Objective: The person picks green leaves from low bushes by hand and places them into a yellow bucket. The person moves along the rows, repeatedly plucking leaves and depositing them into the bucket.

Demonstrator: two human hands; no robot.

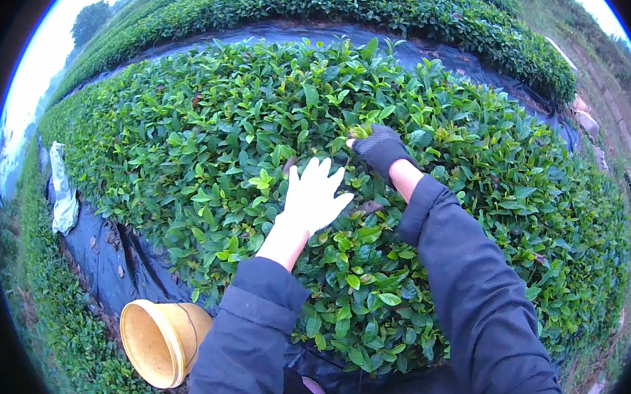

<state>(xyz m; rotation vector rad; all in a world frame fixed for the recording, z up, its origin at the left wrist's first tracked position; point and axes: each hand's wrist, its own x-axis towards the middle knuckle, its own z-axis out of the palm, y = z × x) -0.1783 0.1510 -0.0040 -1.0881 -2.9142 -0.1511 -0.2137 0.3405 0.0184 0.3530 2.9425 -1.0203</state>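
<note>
My left hand (311, 199), in a white glove, rests low over the top of a leafy tea bush (225, 141) with its fingers spread and nothing in them. Just beyond it to the right, my right hand (383, 152) wears a dark glove that leaves the fingertips bare. Its fingers are curled closed around a small bunch of yellow-green tea shoots (363, 131), which poke out by the thumb. Broad green leaves and paler young tips surround both hands. Dark sleeves cover my forearms.
A yellow bucket (195, 327) leans at the lower left, its mouth turned toward the lower left. Black plastic sheeting (99, 245) covers the ground beside the bush, with a pale crumpled sack (64, 196) on it. Another hedge row (327, 1) runs behind; stones (586, 121) lie at right.
</note>
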